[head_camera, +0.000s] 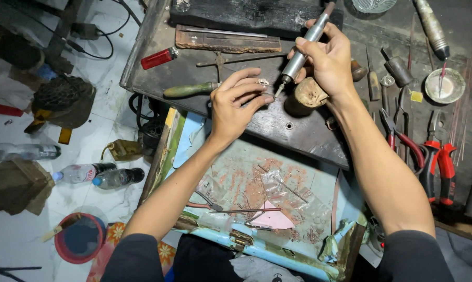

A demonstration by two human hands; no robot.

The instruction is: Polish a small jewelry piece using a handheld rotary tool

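Silver ring (262,82) sits pinched in the left hand (236,102) fingertips; the right hand (327,60) grips a rotary handpiece (304,49) slanting down-left, its tip just right of the ring.

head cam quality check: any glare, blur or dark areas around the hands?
Head view: both hands are sharp and evenly lit, the left hand pinching a small ring, the right hand holding a rotary handpiece; mild sheen on its metal barrel; the dark bench swallows detail; frame edges show wide-angle stretch.
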